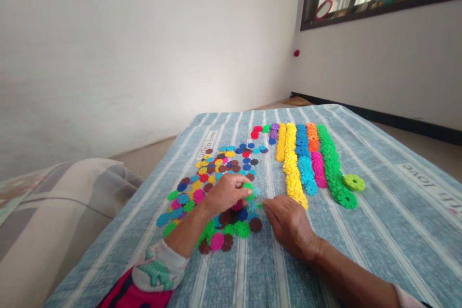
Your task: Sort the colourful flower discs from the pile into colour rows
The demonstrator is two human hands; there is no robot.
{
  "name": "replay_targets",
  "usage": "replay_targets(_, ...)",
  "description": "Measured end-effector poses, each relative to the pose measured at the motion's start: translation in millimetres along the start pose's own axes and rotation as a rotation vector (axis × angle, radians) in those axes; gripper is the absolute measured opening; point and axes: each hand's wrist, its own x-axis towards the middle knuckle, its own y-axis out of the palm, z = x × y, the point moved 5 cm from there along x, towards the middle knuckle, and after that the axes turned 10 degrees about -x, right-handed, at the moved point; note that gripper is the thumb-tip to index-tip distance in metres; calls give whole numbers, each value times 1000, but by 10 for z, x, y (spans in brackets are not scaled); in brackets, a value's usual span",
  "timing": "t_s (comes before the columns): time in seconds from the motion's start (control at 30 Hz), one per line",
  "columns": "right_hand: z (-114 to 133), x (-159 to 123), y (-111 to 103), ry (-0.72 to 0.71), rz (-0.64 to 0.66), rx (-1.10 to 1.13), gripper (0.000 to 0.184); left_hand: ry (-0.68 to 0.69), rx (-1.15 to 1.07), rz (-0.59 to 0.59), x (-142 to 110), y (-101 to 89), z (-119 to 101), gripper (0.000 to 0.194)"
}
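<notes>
My left hand (226, 193) is over the loose pile of coloured, notched plastic discs (217, 241), its fingers closed on a green disc (249, 187). Just to its right, my right hand (291, 225) pinches the edge of another green disc (260, 206); most of that disc is hidden by the fingers. Overlapping rows of discs sorted by colour lie beyond my right hand, among them a long yellow row (290, 166), a blue row (301, 139) and a green row (329, 159). Pink discs (318, 169) continue the orange ones (312, 137).
A blue-and-white striped cloth (382, 231) covers the table. One lime green disc (354, 182) rests beside the green row's near end. Red discs (255, 132) lie at the far side. A cloth-covered piece of furniture (72, 211) stands left, and a white wall (144, 48) rises behind.
</notes>
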Motion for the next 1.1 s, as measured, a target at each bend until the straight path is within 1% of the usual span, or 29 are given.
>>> replay_targets(0.2, -2, 21, -46, 2, -23, 10, 37, -65, 15, 29, -28, 18, 18, 17)
replay_targets(0.33, 19, 49, -138, -24, -75, 52, 30, -91, 26, 63, -43, 81, 35, 21)
replay_targets(0.43, 45, 61, -196, -68, -101, 81, 25, -135, 12, 118, -59, 160, 54, 20)
replay_targets(0.5, 66, 62, -208, -114, -101, 60, 24, -155, -29, 174, -78, 222, 45, 18)
replay_targets(0.6, 104, 51, -183, -205, -84, -33, 25, -171, -136, 226, -109, 285, 4, 19)
replay_targets(0.7, 129, 40, -137, -259, -50, -111, 25, -173, -232, 226, -121, 292, -23, 21)
replay_targets(0.87, 129, 37, -76, -224, 32, -115, 26, -163, -300, 256, -114, 279, -19, 22)
replay_targets(0.93, 132, 33, -69, -217, 37, -108, 25, -151, -283, 274, -118, 281, -26, 23)
replay_targets(1.1, 134, 30, -36, -186, 79, -126, 23, -147, -233, 273, -129, 280, -38, 25)
